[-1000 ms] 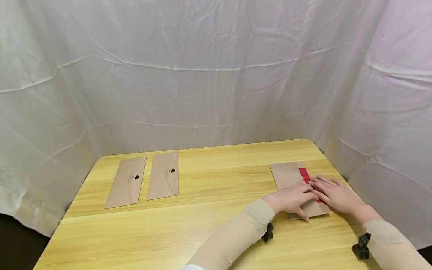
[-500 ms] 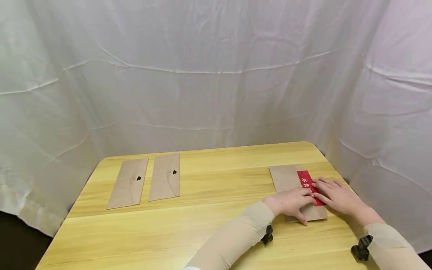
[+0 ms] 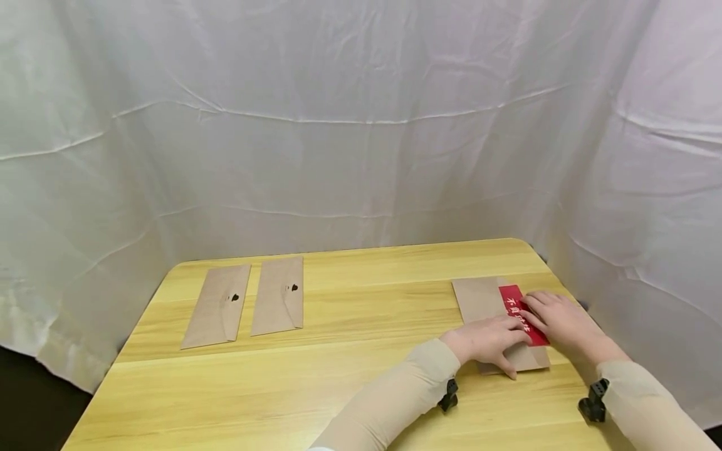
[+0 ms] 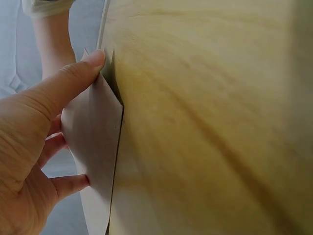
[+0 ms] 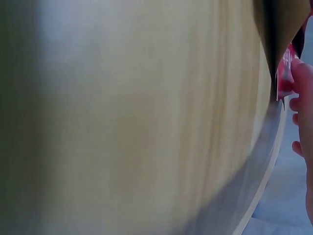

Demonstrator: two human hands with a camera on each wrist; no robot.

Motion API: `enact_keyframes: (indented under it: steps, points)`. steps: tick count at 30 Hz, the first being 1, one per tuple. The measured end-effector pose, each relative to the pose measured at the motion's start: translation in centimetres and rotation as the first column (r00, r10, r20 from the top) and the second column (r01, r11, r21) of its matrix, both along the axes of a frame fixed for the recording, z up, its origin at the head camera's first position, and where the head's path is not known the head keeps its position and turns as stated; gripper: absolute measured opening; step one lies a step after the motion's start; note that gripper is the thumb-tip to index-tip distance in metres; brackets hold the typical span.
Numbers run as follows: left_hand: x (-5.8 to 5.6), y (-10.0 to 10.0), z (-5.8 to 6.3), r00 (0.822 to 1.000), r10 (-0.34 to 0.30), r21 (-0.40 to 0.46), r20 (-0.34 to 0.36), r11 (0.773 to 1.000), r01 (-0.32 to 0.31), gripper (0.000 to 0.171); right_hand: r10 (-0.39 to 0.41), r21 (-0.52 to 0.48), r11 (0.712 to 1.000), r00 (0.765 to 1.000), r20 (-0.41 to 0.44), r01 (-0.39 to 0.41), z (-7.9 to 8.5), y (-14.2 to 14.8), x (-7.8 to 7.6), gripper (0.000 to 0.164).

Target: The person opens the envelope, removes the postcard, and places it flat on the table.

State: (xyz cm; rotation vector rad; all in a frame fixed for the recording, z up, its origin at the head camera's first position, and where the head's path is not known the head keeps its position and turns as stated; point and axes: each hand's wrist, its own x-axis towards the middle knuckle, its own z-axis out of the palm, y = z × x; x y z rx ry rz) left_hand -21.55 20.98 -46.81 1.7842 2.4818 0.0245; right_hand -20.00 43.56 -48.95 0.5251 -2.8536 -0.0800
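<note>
Here, the left hand (image 3: pixel 486 341) lies splayed over the brown envelope (image 3: pixel 478 300); the right hand (image 3: pixel 566 322) pinches the red card (image 3: pixel 512 294) beside it.

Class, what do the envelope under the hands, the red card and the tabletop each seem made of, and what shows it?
Brown envelope: probably matte kraft paper; dull tan, thin, straight-edged.
Red card: likely paper or thin card; flat, with white characters, finish unclear.
Tabletop: wood or wood-look laminate; yellow grain, soft sheen.
</note>
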Motion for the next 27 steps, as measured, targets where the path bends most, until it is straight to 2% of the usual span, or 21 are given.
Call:
enact_keyframes:
  steps: [12, 22, 27]
  points:
    - [0.2, 0.1, -0.1, 1.0, 0.01, 0.016, 0.006, 1.0, -0.011, 0.074, -0.111, -0.02, 0.993, 0.983, 0.149, 0.115, -0.5, 0.3, -3.4, 0.06]
    - [0.5, 0.4, -0.2, 0.999, 0.02, 0.012, 0.027, 1.0, -0.02, 0.074, -0.136, -0.036, 0.989, 0.978, 0.156, 0.143, 0.0, -0.4, -4.3, 0.061]
    - [0.4, 0.4, -0.2, 0.999, 0.018, 0.018, 0.028, 1.0, -0.019, 0.073, -0.142, -0.006, 0.99, 0.983, 0.118, 0.143, -0.2, -0.5, -4.6, 0.057]
